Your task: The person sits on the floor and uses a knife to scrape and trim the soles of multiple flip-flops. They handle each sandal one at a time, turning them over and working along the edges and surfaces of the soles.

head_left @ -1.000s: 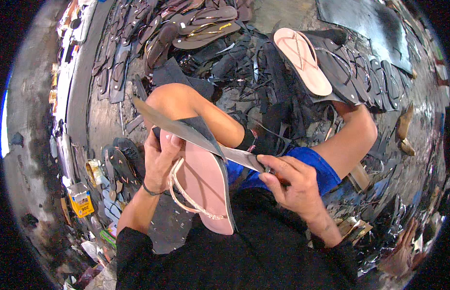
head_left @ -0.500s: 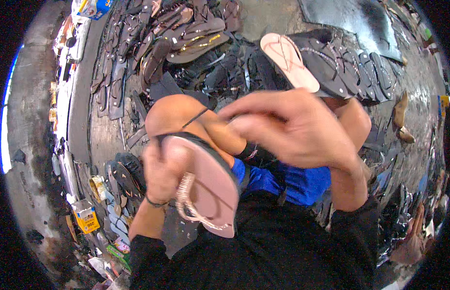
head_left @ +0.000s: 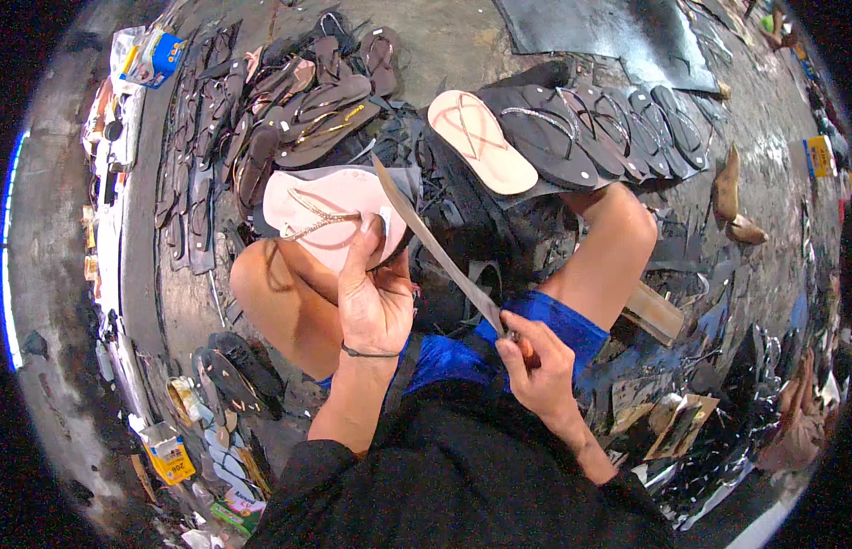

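Left hand (head_left: 376, 306) closed on the pink sandal (head_left: 330, 218), held just beyond its fingertips over the knee. Right hand (head_left: 536, 361) fisted on the knife (head_left: 435, 242); blade edge should meet the sole's rim, clear of the thumb.

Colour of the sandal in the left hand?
Pale pink sandal, with a beaded strap; head view.
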Available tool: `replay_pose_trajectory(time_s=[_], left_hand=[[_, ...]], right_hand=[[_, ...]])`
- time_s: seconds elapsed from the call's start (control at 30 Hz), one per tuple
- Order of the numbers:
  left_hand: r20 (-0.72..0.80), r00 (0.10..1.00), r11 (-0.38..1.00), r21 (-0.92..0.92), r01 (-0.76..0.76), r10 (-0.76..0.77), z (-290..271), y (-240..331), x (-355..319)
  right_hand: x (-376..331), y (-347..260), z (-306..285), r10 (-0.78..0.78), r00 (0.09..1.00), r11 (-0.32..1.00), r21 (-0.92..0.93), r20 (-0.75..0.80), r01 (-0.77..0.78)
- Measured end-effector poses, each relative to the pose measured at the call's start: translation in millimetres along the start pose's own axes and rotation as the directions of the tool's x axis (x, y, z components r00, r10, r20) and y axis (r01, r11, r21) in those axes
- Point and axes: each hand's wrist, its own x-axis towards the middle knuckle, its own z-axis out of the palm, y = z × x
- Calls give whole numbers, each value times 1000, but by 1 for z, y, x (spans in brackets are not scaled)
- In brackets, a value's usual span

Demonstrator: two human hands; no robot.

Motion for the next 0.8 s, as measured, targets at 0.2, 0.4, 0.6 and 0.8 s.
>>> replay_pose_trajectory(time_s=[0.2, 0.4, 0.6, 0.8], left_hand=[[3, 1000, 999, 33, 14, -14, -35, 2, -17], [74, 995, 997, -24, 75, -74, -81, 14, -34], [55, 998, 979, 201, 21, -32, -101, 7, -69], [-160, 978, 936, 344, -71, 133, -101, 15, -70]], right_hand=[[-6, -4, -6, 25, 998, 998, -67, 51, -22], [12, -29, 2, 31, 992, 994, -108, 126, -17], [55, -40, 34, 26, 960, 999, -46, 279, -13], [54, -41, 61, -2, 926, 996, 80, 378, -30]])
